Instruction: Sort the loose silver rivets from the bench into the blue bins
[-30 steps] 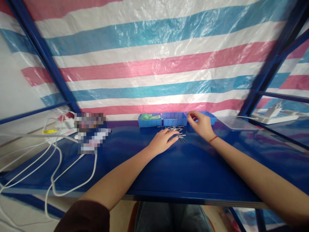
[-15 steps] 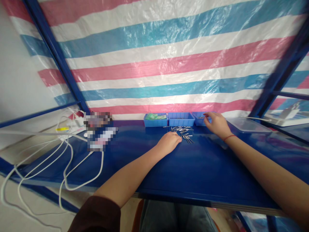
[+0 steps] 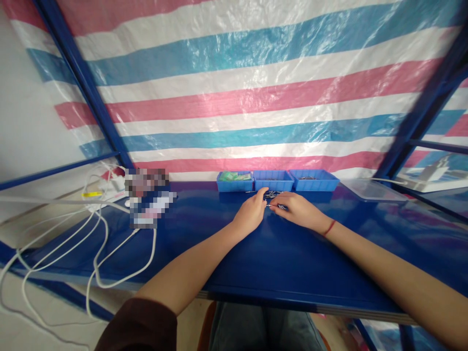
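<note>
My left hand [image 3: 250, 214] is closed near the middle of the blue table, its fingertips at one end of a thin metal pin [image 3: 268, 205]. From the right, my right hand [image 3: 300, 209] pinches the other end, so the fingertips of both hands almost meet. Several loose thin metal pins [image 3: 271, 194] lie on the table just behind and under the hands, partly covered by them. What kind of pins they are is too small to make out.
Behind the hands stand three blue bins: one with green packets [image 3: 235, 184], a middle bin [image 3: 273, 185] and a right bin [image 3: 316, 184] with small metal parts. A clear plastic lid [image 3: 373, 190] lies right of them. White cables [image 3: 106, 234] and a blurred-out item [image 3: 153, 210] are left.
My right hand has moved left and down from the right bin to meet my left hand. My left hand has turned and lifted slightly, and a pin shows between them.
</note>
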Tool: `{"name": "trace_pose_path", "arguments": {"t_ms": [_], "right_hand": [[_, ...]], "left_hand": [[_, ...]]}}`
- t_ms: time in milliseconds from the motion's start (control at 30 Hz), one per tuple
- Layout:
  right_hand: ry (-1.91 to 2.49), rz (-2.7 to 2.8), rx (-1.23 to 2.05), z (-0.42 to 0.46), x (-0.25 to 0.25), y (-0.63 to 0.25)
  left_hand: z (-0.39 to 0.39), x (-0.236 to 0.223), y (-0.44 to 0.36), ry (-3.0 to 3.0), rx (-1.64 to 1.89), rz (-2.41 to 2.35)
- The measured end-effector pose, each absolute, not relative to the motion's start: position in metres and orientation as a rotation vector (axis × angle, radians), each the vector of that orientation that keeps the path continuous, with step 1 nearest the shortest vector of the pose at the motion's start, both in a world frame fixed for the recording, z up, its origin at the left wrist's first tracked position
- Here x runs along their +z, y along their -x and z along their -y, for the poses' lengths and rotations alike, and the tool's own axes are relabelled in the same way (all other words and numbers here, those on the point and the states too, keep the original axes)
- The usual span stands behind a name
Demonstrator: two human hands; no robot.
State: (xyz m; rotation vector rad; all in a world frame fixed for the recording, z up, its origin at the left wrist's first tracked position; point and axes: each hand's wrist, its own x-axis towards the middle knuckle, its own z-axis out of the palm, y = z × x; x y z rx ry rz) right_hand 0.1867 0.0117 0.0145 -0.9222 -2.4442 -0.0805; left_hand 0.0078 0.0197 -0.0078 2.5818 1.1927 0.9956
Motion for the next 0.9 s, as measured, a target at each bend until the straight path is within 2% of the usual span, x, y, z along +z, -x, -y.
{"name": "trace_pose_path", "arguments": {"t_ms": [367, 900], "right_hand": [[0.962, 2.267, 0.067, -0.004, 0.015, -0.177], [0.953, 2.172, 0.145, -0.004, 0.013, -0.174]], "left_hand": [[-0.015, -0.003, -0.011, -2.224, 1.371, -0.966], [-0.009, 0.007, -0.009, -2.137, 1.448, -1.012]]}}
